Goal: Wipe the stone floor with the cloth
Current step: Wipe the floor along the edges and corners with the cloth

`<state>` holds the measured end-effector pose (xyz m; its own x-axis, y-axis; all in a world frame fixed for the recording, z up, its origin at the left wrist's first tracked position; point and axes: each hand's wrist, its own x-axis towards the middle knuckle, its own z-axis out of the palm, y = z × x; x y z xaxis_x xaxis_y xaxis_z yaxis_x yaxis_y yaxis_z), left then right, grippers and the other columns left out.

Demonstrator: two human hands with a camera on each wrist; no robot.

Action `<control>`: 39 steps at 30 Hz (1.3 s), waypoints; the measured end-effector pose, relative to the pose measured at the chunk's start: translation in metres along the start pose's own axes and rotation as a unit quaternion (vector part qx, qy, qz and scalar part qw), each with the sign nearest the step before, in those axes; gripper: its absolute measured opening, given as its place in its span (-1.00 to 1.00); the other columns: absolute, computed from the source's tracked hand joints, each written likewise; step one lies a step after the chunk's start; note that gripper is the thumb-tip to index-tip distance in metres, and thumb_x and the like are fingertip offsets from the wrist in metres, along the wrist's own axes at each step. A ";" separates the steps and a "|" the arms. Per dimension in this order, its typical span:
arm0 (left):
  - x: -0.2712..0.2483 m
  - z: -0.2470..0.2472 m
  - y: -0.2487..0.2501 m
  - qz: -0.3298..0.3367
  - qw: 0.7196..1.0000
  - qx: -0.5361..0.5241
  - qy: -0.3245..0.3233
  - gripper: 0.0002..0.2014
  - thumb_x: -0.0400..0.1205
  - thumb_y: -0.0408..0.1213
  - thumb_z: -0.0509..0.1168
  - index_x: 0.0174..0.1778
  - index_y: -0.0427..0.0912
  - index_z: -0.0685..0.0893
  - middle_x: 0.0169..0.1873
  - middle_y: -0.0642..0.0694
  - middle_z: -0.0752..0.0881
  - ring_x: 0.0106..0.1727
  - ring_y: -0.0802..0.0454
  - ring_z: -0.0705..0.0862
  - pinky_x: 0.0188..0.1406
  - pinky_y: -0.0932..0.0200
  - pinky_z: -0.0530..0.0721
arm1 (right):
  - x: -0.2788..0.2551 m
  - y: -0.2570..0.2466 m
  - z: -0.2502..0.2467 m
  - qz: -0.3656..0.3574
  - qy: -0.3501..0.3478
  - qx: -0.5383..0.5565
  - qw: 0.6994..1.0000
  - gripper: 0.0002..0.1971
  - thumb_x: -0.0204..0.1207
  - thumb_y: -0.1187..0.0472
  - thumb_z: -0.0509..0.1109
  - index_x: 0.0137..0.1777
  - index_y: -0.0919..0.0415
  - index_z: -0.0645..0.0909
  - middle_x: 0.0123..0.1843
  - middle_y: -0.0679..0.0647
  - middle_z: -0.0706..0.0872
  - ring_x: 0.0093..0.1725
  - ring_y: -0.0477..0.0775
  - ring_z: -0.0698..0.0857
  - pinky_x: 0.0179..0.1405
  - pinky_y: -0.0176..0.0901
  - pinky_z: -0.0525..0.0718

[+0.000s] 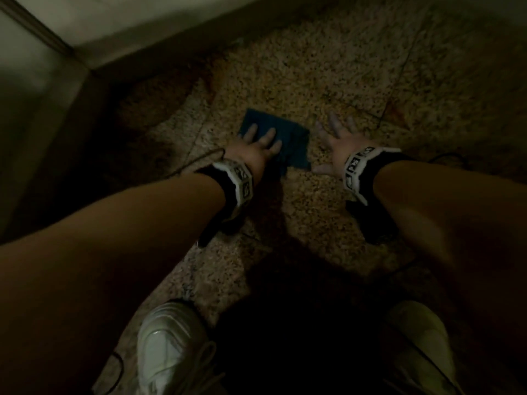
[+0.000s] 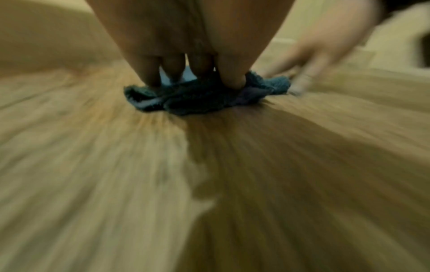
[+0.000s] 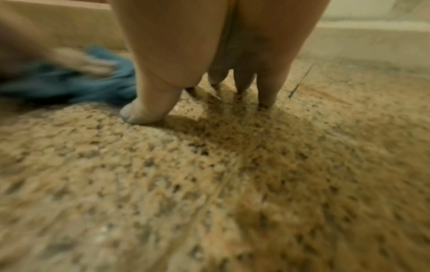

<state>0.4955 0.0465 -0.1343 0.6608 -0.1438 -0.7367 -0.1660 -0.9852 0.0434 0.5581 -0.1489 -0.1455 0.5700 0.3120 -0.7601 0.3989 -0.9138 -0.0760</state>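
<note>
left hand (image 1: 253, 146) flat on cloth (image 1: 288, 138) — right hand (image 1: 339, 143) on stone floor (image 1: 328, 67)

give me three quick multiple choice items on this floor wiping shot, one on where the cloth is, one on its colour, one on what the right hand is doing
1. Where does the cloth lie?
A. on the stone floor under the left hand
B. draped over a shoe
C. hanging on the wall

2. What colour is the cloth?
A. red
B. blue
C. white

3. What state is the right hand in?
A. gripping the cloth
B. closed in a fist in the air
C. spread flat on the bare floor, holding nothing

Answers:
1. A: the head view shows the left hand pressing the cloth against the stone floor.
2. B: it reads blue in all three views.
3. C: the right wrist view shows its fingertips touching speckled stone beside the cloth, not on it.
</note>
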 end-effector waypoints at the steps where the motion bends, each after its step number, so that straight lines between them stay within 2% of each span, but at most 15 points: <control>1: -0.008 0.010 -0.001 0.007 1.000 0.000 -0.013 -0.23 0.70 -0.49 0.07 0.66 0.11 -0.21 0.64 0.07 -0.33 0.66 -0.17 -0.27 0.60 -0.13 0.02 | -0.001 0.000 0.001 -0.001 0.009 -0.004 1.000 -0.01 0.46 -0.40 0.24 0.65 -0.17 -0.36 0.68 -0.02 -0.41 0.66 0.31 -0.27 0.62 0.28 0.00; 5: -0.025 0.029 -0.005 0.016 0.999 0.007 -0.041 -0.18 0.70 -0.41 0.17 0.65 0.14 -0.26 0.63 0.09 -0.37 0.65 -0.15 -0.31 0.61 -0.10 -0.04 | -0.007 -0.002 0.000 0.032 0.001 -0.028 0.999 -0.02 0.46 -0.44 0.19 0.62 -0.21 -0.41 0.68 -0.03 -0.39 0.67 0.29 -0.23 0.62 0.29 0.04; 9: -0.026 0.028 0.000 0.007 0.999 0.021 -0.041 -0.14 0.68 -0.44 0.19 0.65 0.15 -0.27 0.62 0.08 -0.39 0.65 -0.16 -0.32 0.63 -0.11 -0.07 | -0.013 -0.004 0.000 0.057 -0.015 -0.049 0.997 -0.06 0.49 -0.43 0.11 0.63 -0.17 -0.41 0.68 0.01 -0.40 0.66 0.29 -0.26 0.61 0.27 -0.01; 15: -0.011 0.006 0.000 -0.005 0.997 0.064 -0.053 -0.15 0.71 -0.42 0.15 0.62 0.20 -0.33 0.60 0.12 -0.42 0.65 -0.13 -0.31 0.57 -0.14 0.23 | -0.012 0.001 0.007 0.025 -0.001 -0.011 1.000 -0.08 0.52 -0.40 0.13 0.65 -0.13 -0.37 0.67 0.04 -0.43 0.66 0.31 -0.27 0.58 0.30 -0.03; 19: 0.020 -0.020 0.009 -0.032 0.998 0.053 -0.033 -0.15 0.70 -0.43 0.14 0.61 0.24 -0.34 0.60 0.14 -0.43 0.65 -0.13 -0.32 0.56 -0.17 0.18 | -0.009 0.002 0.010 0.014 -0.004 0.002 1.000 -0.07 0.52 -0.38 0.13 0.65 -0.11 -0.38 0.67 0.05 -0.44 0.65 0.31 -0.29 0.60 0.32 -0.04; 24: 0.062 -0.060 0.027 -0.061 0.998 0.011 0.016 -0.06 0.64 -0.43 0.26 0.63 0.21 -0.31 0.62 0.14 -0.38 0.66 -0.15 -0.29 0.60 -0.18 0.16 | -0.005 0.004 0.005 0.033 -0.044 0.003 0.998 -0.12 0.55 -0.37 0.13 0.66 -0.15 -0.33 0.63 -0.02 -0.53 0.64 0.24 -0.38 0.63 0.26 -0.13; 27: 0.069 -0.070 0.037 -0.063 0.997 -0.015 0.034 -0.17 0.69 -0.38 0.20 0.65 0.17 -0.25 0.64 0.10 -0.33 0.66 -0.16 -0.27 0.61 -0.13 0.03 | -0.005 0.007 0.006 0.022 -0.047 0.012 0.999 -0.09 0.54 -0.38 0.11 0.62 -0.17 -0.44 0.65 0.00 -0.49 0.64 0.24 -0.39 0.61 0.29 -0.14; 30: 0.070 -0.064 0.035 -0.065 0.997 -0.021 0.045 -0.20 0.71 -0.36 0.17 0.65 0.18 -0.23 0.64 0.12 -0.32 0.66 -0.15 -0.27 0.62 -0.15 0.09 | -0.005 0.005 0.002 0.036 -0.066 0.010 0.997 -0.07 0.52 -0.42 0.10 0.59 -0.19 -0.50 0.65 -0.02 -0.50 0.63 0.22 -0.42 0.59 0.28 -0.16; 34: 0.053 -0.061 0.034 -0.066 0.998 0.002 -0.001 -0.11 0.66 -0.37 0.25 0.64 0.19 -0.27 0.63 0.14 -0.35 0.66 -0.13 -0.27 0.57 -0.23 0.19 | -0.008 0.002 0.000 0.037 -0.063 -0.009 0.997 -0.09 0.52 -0.41 0.09 0.61 -0.18 -0.46 0.60 -0.04 -0.58 0.63 0.22 -0.42 0.61 0.25 -0.09; 37: 0.026 -0.049 0.039 -0.066 0.997 0.024 -0.030 -0.10 0.66 -0.38 0.24 0.64 0.15 -0.32 0.62 0.12 -0.39 0.66 -0.12 -0.29 0.54 -0.20 0.18 | -0.013 0.004 0.005 0.021 -0.033 -0.042 0.998 -0.16 0.55 -0.41 0.03 0.67 -0.12 -0.30 0.63 0.00 -0.52 0.65 0.23 -0.37 0.62 0.17 -0.07; 39: 0.011 -0.034 0.040 -0.052 0.997 0.033 -0.044 -0.13 0.68 -0.43 0.18 0.63 0.13 -0.33 0.61 0.10 -0.41 0.65 -0.13 -0.31 0.55 -0.14 0.18 | -0.017 0.011 0.010 0.008 -0.012 -0.043 0.999 -0.18 0.58 -0.37 0.03 0.68 -0.08 -0.28 0.65 0.02 -0.48 0.66 0.20 -0.35 0.62 0.12 -0.09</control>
<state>0.5214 0.0021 -0.1179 0.6106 -0.0289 -0.7914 -0.1499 -0.9855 -0.0797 0.5458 -0.1667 -0.1399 0.5597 0.2910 -0.7759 0.4517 -0.8921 -0.0088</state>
